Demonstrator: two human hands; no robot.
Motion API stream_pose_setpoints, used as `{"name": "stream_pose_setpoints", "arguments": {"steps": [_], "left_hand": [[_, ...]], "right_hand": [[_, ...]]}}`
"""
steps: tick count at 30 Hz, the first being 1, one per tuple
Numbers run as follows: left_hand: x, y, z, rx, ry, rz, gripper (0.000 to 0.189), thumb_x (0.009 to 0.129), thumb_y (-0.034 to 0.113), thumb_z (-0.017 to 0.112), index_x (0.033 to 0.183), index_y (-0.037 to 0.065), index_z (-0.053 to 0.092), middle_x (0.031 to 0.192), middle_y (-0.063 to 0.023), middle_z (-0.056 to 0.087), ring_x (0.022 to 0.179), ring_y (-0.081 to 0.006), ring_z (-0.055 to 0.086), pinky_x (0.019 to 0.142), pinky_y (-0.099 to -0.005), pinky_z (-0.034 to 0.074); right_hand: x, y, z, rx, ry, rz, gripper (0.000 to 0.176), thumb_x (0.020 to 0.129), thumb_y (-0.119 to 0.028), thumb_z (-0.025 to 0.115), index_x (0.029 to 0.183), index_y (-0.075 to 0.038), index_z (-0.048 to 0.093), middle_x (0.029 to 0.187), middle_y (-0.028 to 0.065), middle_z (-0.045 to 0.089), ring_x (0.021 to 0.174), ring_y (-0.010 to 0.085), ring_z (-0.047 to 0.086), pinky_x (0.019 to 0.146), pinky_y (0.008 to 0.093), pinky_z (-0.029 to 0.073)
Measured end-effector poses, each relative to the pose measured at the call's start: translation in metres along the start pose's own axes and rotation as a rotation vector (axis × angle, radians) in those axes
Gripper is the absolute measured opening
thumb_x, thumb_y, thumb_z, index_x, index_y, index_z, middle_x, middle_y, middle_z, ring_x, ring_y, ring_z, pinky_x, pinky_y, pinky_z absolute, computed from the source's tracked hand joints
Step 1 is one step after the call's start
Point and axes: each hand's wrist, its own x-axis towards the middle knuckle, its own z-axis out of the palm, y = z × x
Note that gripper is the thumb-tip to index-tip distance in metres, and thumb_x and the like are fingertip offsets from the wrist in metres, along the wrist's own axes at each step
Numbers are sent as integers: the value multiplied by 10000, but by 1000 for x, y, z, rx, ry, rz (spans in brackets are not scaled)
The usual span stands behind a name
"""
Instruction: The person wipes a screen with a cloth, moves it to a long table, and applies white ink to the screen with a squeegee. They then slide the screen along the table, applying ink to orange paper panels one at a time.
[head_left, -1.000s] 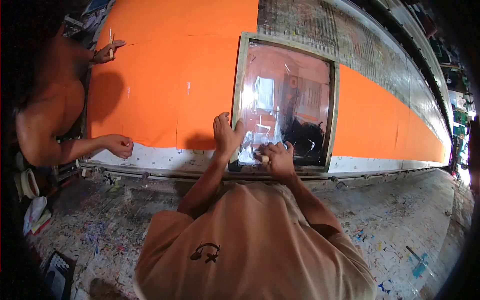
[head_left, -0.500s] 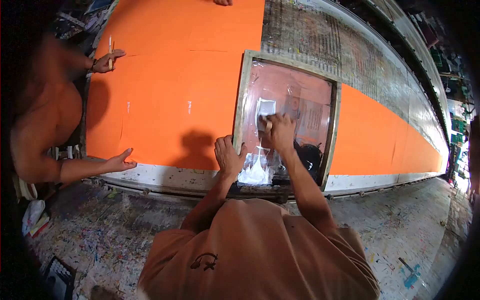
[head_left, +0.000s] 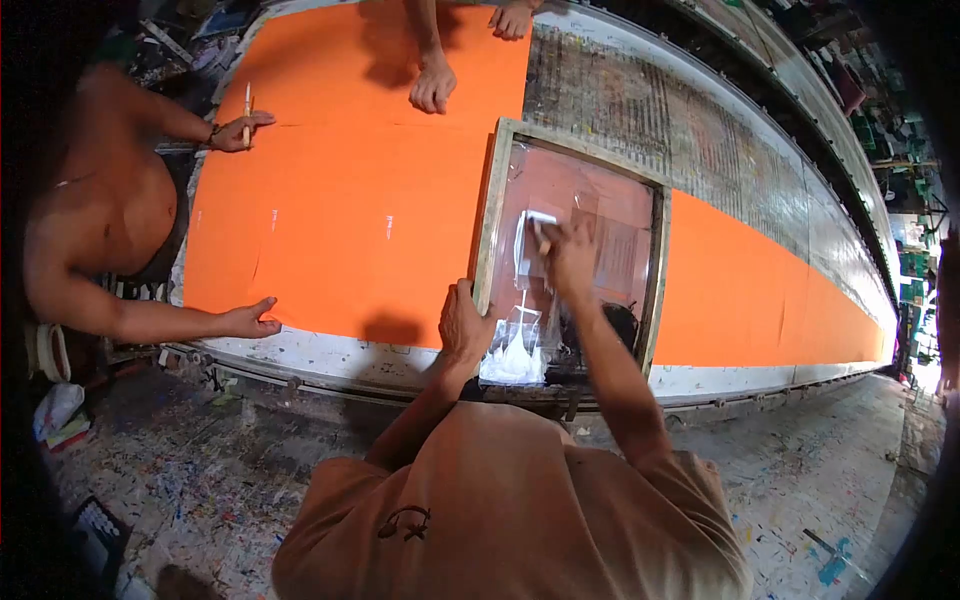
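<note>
left hand grips the frame edge; right hand is closed around a squeegee on the screen, above white ink.

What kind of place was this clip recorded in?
Likely a hand screen-printing workshop: a wood-framed screen, a small squeegee and white ink on a long table covered in orange fabric, above a paint-spattered floor.
</note>
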Motion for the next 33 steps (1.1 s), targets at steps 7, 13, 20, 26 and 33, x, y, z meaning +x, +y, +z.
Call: {"name": "stream_pose_setpoints", "arguments": {"steps": [7, 13, 20, 26, 33], "left_hand": [[1, 5, 5, 10, 28, -34, 497, 861, 161, 744, 1239, 1, 464, 1172, -286, 600, 1093, -464, 623, 877, -543, 512], [-5, 23, 22, -140, 79, 13, 386, 878, 111, 702, 1158, -12, 467, 1011, -282, 638, 959, -471, 653, 816, -528, 511], [-22, 132, 182, -158, 56, -5, 507, 888, 195, 673, 1295, 1, 441, 1226, -299, 630, 1122, -486, 624, 920, -553, 500], [-75, 160, 235, -60, 153, 64, 497, 859, 186, 719, 1252, -15, 490, 1146, -291, 620, 1097, -504, 602, 919, -565, 470], [-83, 144, 234, 194, 199, 155, 409, 843, 168, 700, 1172, -16, 542, 1085, -239, 576, 1045, -436, 580, 869, -550, 439]], "right_hand": [[-134, 2, -55, 168, -8, 114, 465, 724, -113, 756, 1187, -148, 745, 1240, 12, 687, 1191, 236, 596, 1165, 631, 231], [-250, 195, -42, 1477, 270, 941, 427, 742, -127, 607, 1104, 71, 718, 1136, 166, 711, 984, 287, 682, 983, 431, 521], [-271, 394, -88, 1304, 363, 1070, 265, 802, -83, 546, 983, 51, 686, 1008, 131, 699, 850, 216, 647, 743, 317, 514], [-314, 443, -98, 1357, 438, 1121, 327, 848, -84, 540, 1027, 128, 712, 978, 110, 676, 787, 186, 617, 715, 302, 502], [-354, 441, -60, 1066, 394, 885, 456, 920, -137, 495, 1242, 125, 684, 1061, 107, 714, 787, 153, 642, 689, 281, 526]]}}
